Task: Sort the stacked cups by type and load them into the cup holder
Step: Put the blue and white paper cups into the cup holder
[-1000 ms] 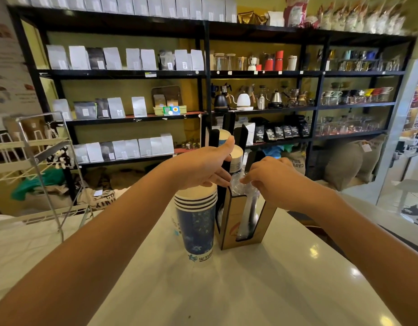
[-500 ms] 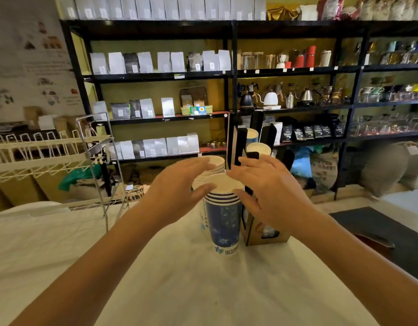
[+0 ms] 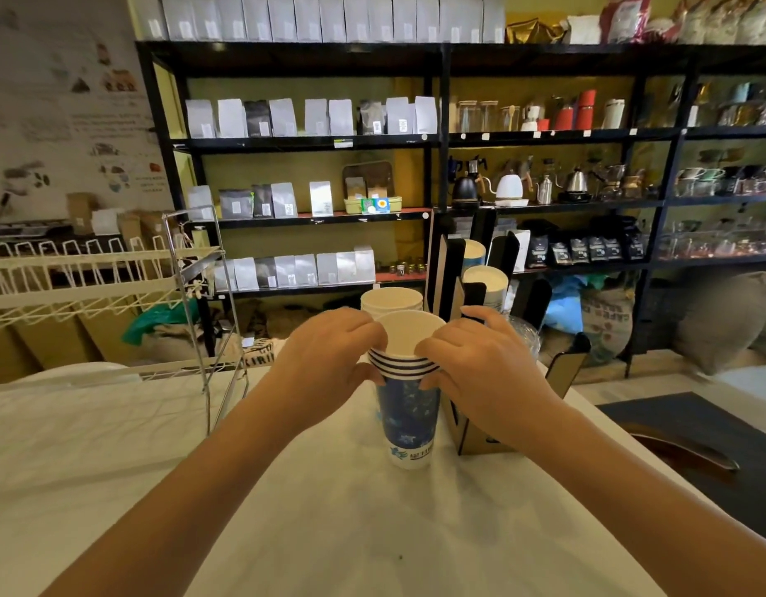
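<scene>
A stack of blue paper cups [image 3: 409, 417] with white rims stands on the white table [image 3: 286, 489]. My left hand [image 3: 329, 353] grips the stack's rims from the left and my right hand [image 3: 476, 364] grips them from the right. A second stack of white cups [image 3: 390, 300] rises just behind. To the right stands the cardboard cup holder [image 3: 471, 437] with black uprights; its slots hold paper cup stacks [image 3: 484, 280] and clear plastic cups [image 3: 525, 333], partly hidden by my right hand.
A wire rack [image 3: 200, 295] stands on the table's left side. Black shelving [image 3: 441, 140] with coffee bags, kettles and jars fills the wall behind. Sacks lie on the floor at right. The table's right edge drops to a dark mat [image 3: 695, 445].
Both hands left the holder's clear cups, moved left and closed around the rims of the blue cup stack. The camera view shifted left.
</scene>
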